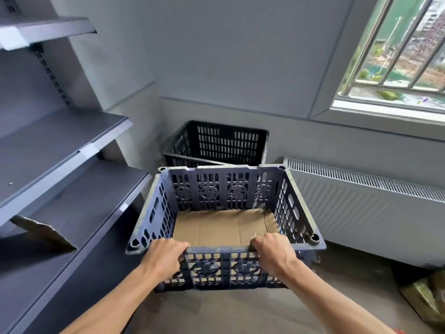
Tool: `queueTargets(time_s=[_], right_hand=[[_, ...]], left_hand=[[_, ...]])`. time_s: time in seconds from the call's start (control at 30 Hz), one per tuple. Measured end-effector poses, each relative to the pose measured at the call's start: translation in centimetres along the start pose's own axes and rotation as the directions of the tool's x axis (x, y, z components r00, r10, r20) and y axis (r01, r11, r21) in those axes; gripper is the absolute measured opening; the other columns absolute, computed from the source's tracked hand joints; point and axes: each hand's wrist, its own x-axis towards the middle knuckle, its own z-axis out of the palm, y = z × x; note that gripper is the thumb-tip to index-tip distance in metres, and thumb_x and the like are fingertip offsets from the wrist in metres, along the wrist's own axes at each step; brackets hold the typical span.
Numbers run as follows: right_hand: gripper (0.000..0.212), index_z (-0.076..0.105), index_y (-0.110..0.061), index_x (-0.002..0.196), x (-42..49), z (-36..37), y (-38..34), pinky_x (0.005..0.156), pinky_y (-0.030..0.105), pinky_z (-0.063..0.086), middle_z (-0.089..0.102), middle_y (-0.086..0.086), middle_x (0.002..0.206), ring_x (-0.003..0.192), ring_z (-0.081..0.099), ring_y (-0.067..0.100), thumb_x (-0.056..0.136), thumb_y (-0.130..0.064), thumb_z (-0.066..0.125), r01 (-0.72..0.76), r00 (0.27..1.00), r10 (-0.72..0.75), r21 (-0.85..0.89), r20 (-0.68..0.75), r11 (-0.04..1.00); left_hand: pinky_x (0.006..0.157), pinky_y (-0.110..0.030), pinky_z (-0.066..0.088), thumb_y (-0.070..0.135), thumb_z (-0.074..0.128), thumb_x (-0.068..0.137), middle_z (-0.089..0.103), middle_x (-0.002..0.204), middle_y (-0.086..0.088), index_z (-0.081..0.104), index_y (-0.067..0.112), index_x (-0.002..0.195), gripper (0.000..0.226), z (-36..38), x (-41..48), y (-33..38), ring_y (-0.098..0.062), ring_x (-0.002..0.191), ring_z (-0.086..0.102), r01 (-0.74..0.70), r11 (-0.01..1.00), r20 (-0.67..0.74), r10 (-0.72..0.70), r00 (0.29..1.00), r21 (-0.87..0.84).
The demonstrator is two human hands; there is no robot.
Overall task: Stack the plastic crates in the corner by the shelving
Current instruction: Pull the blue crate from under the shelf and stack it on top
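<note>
A dark blue slotted plastic crate [289, 206] with a sheet of cardboard [224, 227] on its floor is held up in front of me. My left hand [163, 256] grips the near rim at its left end, and my right hand [272, 254] grips the same rim at its right end. Behind it, in the corner where the two walls meet, stands a black slotted crate [216, 143]; its lower part is hidden by the blue crate. The blue crate's far rim overlaps the black one's front edge in this view.
Grey metal shelving [60, 145] runs along the left, with a flat scrap [43, 232] on a low shelf. A white radiator [366, 203] lines the right wall under a barred window [399, 51]. A packet [426, 300] lies on the floor at the right.
</note>
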Motion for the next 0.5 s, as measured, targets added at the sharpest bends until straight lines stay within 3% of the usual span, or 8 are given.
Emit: queueTargets(time_s=[0.27,0.4,0.5], right_hand=[[0.025,0.067,-0.019,0.106,0.3,-2.5,1.3,0.068,0.035,0.054,0.071,0.002,0.087,0.078,0.067,0.023,0.09,-0.004,0.055,0.044,0.995,-0.044,-0.008,-0.093,0.999],[0.024,0.067,-0.019,0.104,0.0,-4.0,1.6,0.066,0.034,0.054,0.071,0.002,0.086,0.075,0.067,0.023,0.09,-0.004,0.055,0.056,0.99,-0.057,-0.006,-0.126,0.998],[0.024,0.067,-0.019,0.106,-0.2,-5.0,1.4,0.069,0.036,0.058,0.07,0.002,0.083,0.072,0.067,0.022,0.091,-0.004,0.054,0.073,0.985,-0.072,0.002,-0.158,0.997]], left_hand=[[0.058,-0.032,0.048,0.003,0.05,0.072,0.066,0.068,0.005,0.053,0.024,0.079,0.022,-2.4,0.3,0.3,-0.018,0.066,0.063,0.045,0.998,-0.111,-0.039,0.993,0.047],[0.054,-0.031,0.032,0.006,0.056,0.077,0.067,0.069,0.006,0.05,0.024,0.078,0.019,-4.1,0.2,0.6,-0.017,0.068,0.063,0.054,0.995,-0.167,-0.039,0.985,0.088],[0.055,-0.03,0.029,0.007,0.059,0.077,0.065,0.066,0.007,0.047,0.027,0.076,0.023,-5.1,0.1,0.0,-0.017,0.065,0.063,0.06,0.993,-0.21,-0.038,0.977,0.102]])
